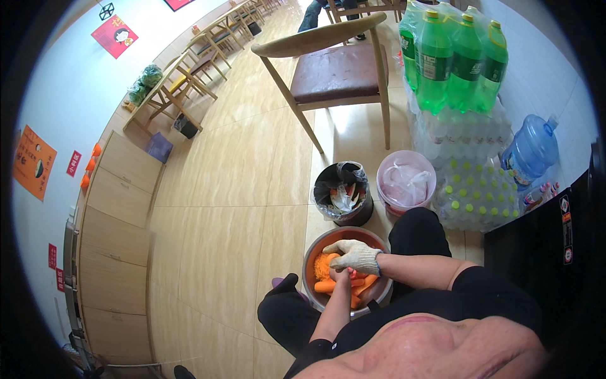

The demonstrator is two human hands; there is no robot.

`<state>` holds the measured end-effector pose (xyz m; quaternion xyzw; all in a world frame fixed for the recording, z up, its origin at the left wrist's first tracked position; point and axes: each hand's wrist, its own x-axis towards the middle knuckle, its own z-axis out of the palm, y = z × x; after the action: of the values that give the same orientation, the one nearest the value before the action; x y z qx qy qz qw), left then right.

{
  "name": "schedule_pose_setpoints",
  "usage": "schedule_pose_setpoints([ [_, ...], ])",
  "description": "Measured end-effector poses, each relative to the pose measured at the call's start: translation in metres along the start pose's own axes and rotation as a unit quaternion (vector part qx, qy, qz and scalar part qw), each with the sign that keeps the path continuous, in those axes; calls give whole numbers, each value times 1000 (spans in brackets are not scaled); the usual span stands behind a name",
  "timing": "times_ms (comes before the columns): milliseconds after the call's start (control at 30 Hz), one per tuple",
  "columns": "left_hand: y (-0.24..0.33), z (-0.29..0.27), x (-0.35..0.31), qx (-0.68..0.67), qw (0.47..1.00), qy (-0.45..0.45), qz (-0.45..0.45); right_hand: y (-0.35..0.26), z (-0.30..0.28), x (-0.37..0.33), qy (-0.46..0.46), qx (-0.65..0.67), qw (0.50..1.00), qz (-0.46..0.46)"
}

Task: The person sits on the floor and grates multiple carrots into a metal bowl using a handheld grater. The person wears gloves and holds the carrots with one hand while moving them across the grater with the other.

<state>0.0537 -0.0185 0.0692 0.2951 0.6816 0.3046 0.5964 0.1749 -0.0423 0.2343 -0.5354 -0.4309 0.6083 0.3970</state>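
Note:
A metal basin [308, 278] stands between my knees, with whole carrots [325, 287] and a heap of shredded carrot [320, 268] in it. My right hand [358, 256], in a white knitted glove with a blue edge, reaches over the basin from the right. Its fingers are closed around an orange carrot [332, 257], partly hidden by the glove. Just below, my bare left hand [341, 276] is closed, close against the glove. A small pinkish-red part [353, 273] shows beside its fingers; the rest of what it grips is hidden.
Beyond the basin stand a black-lined bin [341, 215] with scraps and a pink bucket [406, 209] holding a plastic bag. A wooden chair [338, 72] is farther off. Stacked bottle packs [464, 136] and a large blue water bottle [533, 151] line the right; cabinets [117, 252] line the left.

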Motion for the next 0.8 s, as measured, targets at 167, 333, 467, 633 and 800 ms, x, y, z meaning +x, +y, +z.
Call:
schedule_pose_setpoints([
  [167, 6, 0, -8, 26, 999, -4, 23, 0, 0, -1, 5, -16, 1000, -8],
  [333, -1, 0, 2, -1, 1000, 10, 7, 2, 1, 0, 7, 10, 1000, 15],
  [467, -19, -3, 22, -21, 1000, -13, -18, -1, -1, -1, 6, -45, 999, 2],
  [633, -42, -7, 44, 3, 999, -31, -28, -9, -3, -5, 1, -76, 997, -2],
  [800, -46, -8, 47, 26, 999, -23, -19, -15, -3, -7, -4, -40, 999, 20],
])
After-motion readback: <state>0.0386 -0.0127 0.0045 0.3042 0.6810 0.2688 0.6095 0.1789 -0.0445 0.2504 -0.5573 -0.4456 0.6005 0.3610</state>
